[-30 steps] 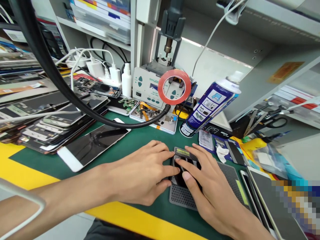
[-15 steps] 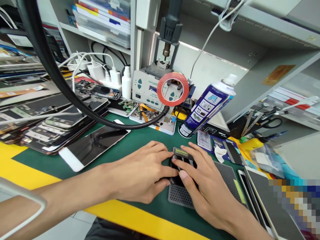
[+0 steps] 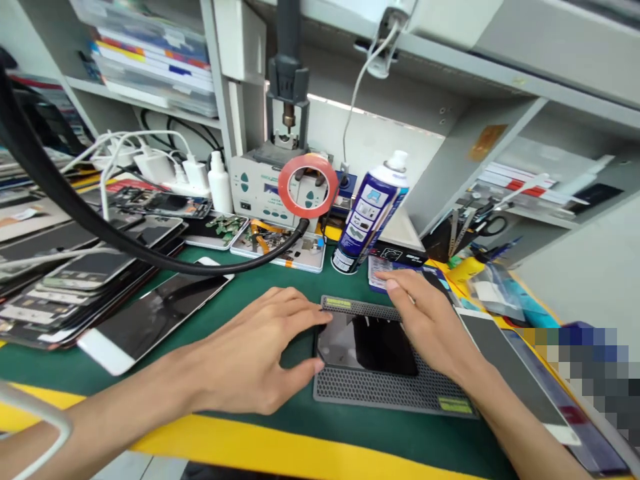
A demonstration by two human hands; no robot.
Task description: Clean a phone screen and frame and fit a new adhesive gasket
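Observation:
On a grey honeycomb mat (image 3: 360, 390) lies a phone (image 3: 370, 343) with its dark, glossy screen up and reflections across it. My left hand (image 3: 265, 353) holds the phone's left end, thumb at the near corner and index finger at the far one. Over the mat's right side is my right hand (image 3: 435, 320), off the phone. Its thumb and index finger stretch toward the left, with nothing visible between them; the other fingers are mostly hidden.
A blue spray can (image 3: 370, 213) stands behind the mat. A white-framed phone (image 3: 160, 320) and stacked screens (image 3: 90, 287) lie left. A black hose (image 3: 150, 257) arches across, below a roll of red tape (image 3: 309, 187). More screens (image 3: 515, 373) lie right, near scissors (image 3: 493, 227).
My right hand has lifted off the phone and moved right, uncovering the screen. My left hand stays at the phone's left end. The whole view has shifted.

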